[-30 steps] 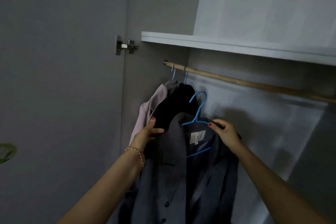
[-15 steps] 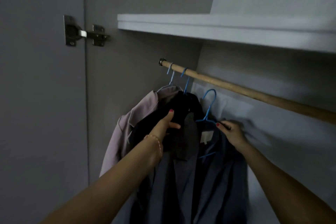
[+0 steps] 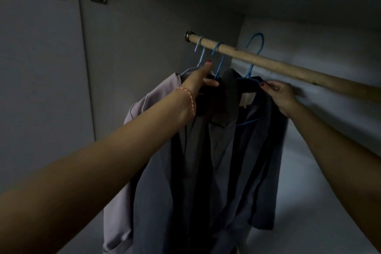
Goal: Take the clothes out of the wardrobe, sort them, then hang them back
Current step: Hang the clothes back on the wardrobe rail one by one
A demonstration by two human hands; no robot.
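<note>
Both arms have reached up: the left hand (image 3: pixel 201 82) grips the dark grey jacket's (image 3: pixel 216 150) shoulder, the right hand (image 3: pixel 277 93) pinches its blue wire hanger (image 3: pixel 254 57), whose hook now rises behind the wooden rail (image 3: pixel 288 68), seemingly nearly hung

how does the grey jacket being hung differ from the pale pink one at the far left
The grey jacket is dark, and both hands grip it: the left hand at the collar, the right hand at the shoulder. The pale pink garment is light and untouched. The jacket's hanger has its hook raised above the wooden rod; the pink one's hook already sits on it. Both hang on blue hangers.
</note>
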